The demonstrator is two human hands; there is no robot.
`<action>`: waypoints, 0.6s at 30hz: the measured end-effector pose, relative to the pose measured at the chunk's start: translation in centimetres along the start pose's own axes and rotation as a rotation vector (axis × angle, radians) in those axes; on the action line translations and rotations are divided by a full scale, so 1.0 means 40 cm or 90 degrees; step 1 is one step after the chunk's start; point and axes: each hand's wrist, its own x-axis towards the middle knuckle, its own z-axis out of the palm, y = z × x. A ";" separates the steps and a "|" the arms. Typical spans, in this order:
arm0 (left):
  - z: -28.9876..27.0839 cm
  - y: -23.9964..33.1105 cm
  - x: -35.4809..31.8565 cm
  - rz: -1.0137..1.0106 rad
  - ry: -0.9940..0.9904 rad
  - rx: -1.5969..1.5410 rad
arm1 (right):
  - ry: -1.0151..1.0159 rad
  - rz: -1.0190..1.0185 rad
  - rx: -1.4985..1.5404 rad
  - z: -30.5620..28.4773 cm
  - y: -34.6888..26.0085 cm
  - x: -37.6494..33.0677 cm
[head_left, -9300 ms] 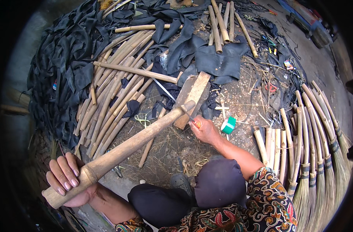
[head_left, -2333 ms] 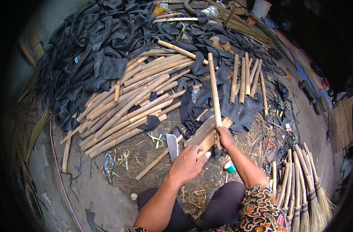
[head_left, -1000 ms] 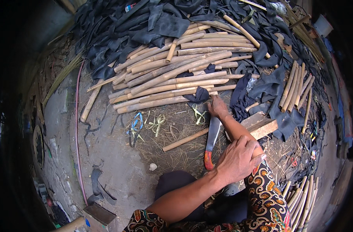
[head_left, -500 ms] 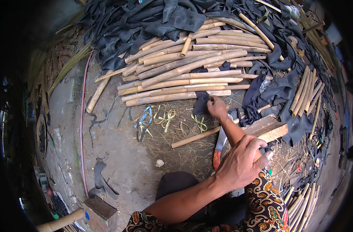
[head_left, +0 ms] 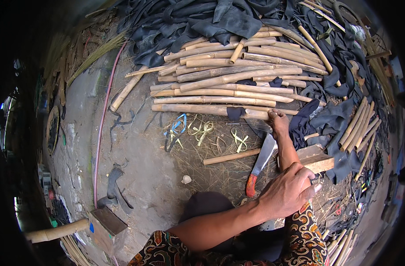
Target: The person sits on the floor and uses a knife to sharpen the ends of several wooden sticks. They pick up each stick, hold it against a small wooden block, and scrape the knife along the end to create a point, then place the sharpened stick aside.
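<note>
My right hand (head_left: 278, 120) has its fingers closed on the right end of a bamboo pole (head_left: 193, 108), the nearest of a stack. A small dark cloth strip (head_left: 235, 113) lies over that pole, left of the hand. My left hand (head_left: 291, 189) crosses over my right forearm, thumb apart from the fingers, with nothing visible held; some fingertips are hidden. Below the right hand lies a large knife (head_left: 261, 162) with a red-orange handle. A short bamboo piece (head_left: 231, 156) touches the ground beside its blade.
More bamboo poles (head_left: 238, 80) are stacked ahead, backed by a heap of black rubber-like sheets (head_left: 202, 22). Yellow ties (head_left: 239, 139) and blue ties (head_left: 178, 126) lie on the ground. A wooden block (head_left: 315, 159) sits right, near a bamboo bundle (head_left: 357, 124). A box (head_left: 108, 226) stands lower left.
My right hand has moved from the dark cloth strip to the pole's right end. The cloth now lies across the pole. My left hand stays over the right forearm. The view has shifted.
</note>
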 end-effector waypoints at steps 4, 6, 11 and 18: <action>-0.003 -0.029 0.032 -0.036 0.046 -0.024 | -0.036 -0.065 -0.029 0.025 -0.139 -0.090; -0.026 -0.054 0.071 -0.105 0.188 -0.080 | -0.051 -0.153 -0.028 0.013 -0.236 -0.149; -0.228 -0.175 0.127 -0.438 0.510 -0.571 | 0.009 -0.318 -0.113 -0.101 -0.475 -0.294; -0.410 -0.310 0.148 -0.350 0.755 -0.844 | 0.050 -0.310 -0.034 -0.332 -0.585 -0.435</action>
